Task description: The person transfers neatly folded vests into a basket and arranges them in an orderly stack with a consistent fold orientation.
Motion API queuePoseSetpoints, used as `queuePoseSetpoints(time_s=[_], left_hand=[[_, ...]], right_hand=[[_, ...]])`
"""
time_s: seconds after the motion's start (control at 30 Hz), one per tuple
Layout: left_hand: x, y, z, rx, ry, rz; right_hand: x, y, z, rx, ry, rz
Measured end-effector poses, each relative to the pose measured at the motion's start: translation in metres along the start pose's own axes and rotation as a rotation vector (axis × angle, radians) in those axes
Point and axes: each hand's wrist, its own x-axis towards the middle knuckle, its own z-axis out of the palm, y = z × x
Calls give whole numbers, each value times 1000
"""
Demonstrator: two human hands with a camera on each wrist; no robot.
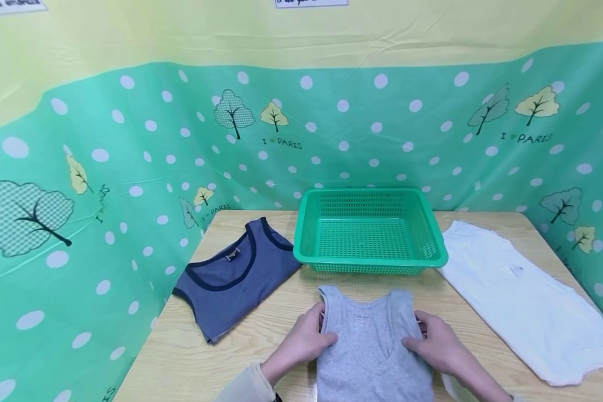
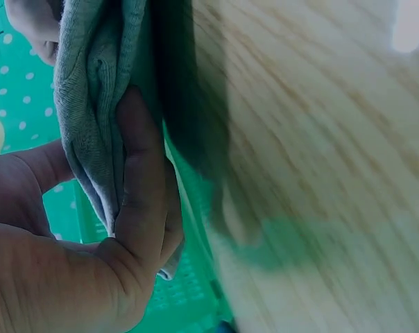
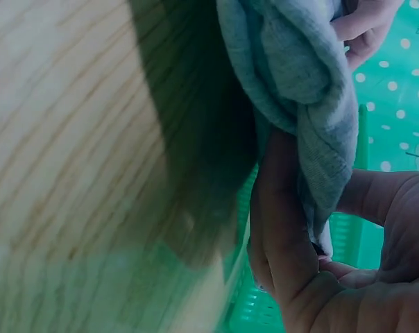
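A grey tank top (image 1: 369,357) with a scooped neck hangs between both hands at the front of the table. My left hand (image 1: 306,334) pinches its left shoulder edge, thumb on the front and fingers behind. The right hand (image 1: 436,341) grips the opposite edge in the same way. In the left wrist view, the left hand (image 2: 119,236) has the folded grey cloth (image 2: 91,104) between thumb and fingers, raised off the wood. The right wrist view gives the right hand (image 3: 334,257) holding the bunched layers of the tank top (image 3: 313,111) above the table.
A green plastic basket (image 1: 372,262) stands at the back middle of the wooden table (image 1: 166,363). To its left lies a folded dark blue tank top (image 1: 241,279) with black trim. A white shirt (image 1: 522,301) lies at the right. Polka-dot cloth (image 1: 291,123) hangs behind and beside the table.
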Motion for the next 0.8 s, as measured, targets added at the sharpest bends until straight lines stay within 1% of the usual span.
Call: queuePoseSetpoints(time_s=[0.17, 0.27, 0.5, 0.67, 0.8], left_hand=[[0, 5, -2, 2, 2, 21], [0, 10, -4, 8, 8, 39], [-4, 25, -13, 66, 20, 85], [-5, 31, -16, 100, 39, 116], [-5, 34, -17, 89, 48, 147]], right_hand=[[-3, -5, -3, -4, 12, -22], [-6, -8, -5, 0, 23, -42], [-16, -15, -8, 54, 29, -90], [-20, -23, -13, 84, 31, -125], [-24, -28, -18, 78, 46, -156]])
